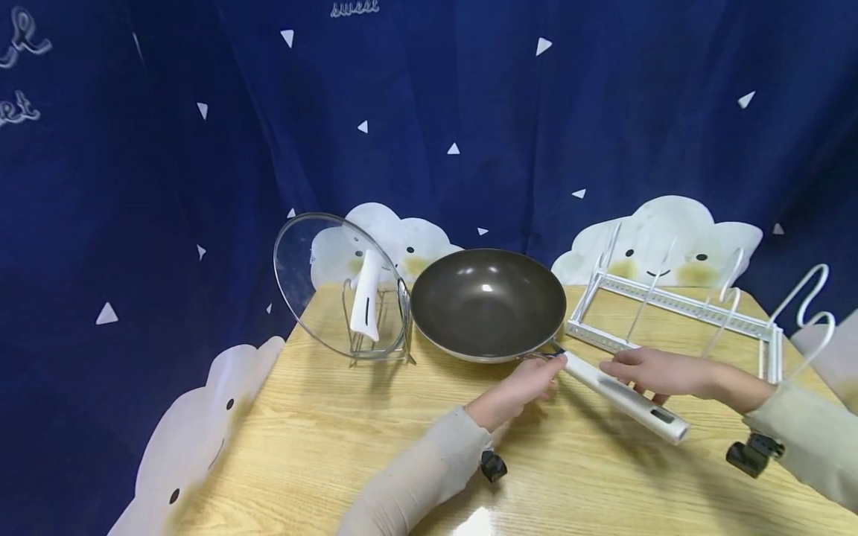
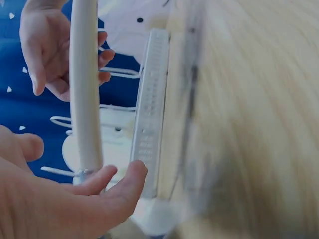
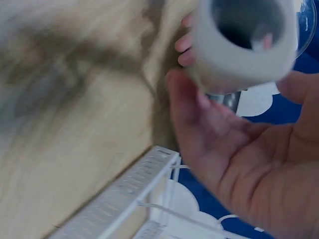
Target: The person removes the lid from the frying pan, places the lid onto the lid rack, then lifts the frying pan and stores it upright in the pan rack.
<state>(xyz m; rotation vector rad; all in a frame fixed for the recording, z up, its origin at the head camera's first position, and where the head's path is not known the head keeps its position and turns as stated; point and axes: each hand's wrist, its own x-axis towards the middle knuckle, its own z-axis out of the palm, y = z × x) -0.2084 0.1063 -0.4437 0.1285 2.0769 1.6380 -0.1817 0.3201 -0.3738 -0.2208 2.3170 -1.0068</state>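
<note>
A dark-coated wok (image 1: 488, 301) stands on the wooden table, its pale handle (image 1: 623, 398) slanting up toward the front right. My left hand (image 1: 519, 391) is at the neck where the handle meets the wok. In the left wrist view its fingers (image 2: 117, 191) lie fairly straight across the neck, the thumb apart from the handle. Around the middle of the handle is my right hand (image 1: 660, 370), fingers loosely bent. From the right wrist, the hollow handle end (image 3: 244, 74) shows between thumb and fingers, with a gap to the palm.
Left of the wok, a glass lid (image 1: 315, 286) with a white grip leans upright in a wire stand (image 1: 382, 356). A white metal rack (image 1: 670, 298) with curved wire dividers stands at the right, behind my right hand. A dark blue curtain (image 1: 415, 97) hangs behind the table (image 1: 308, 454).
</note>
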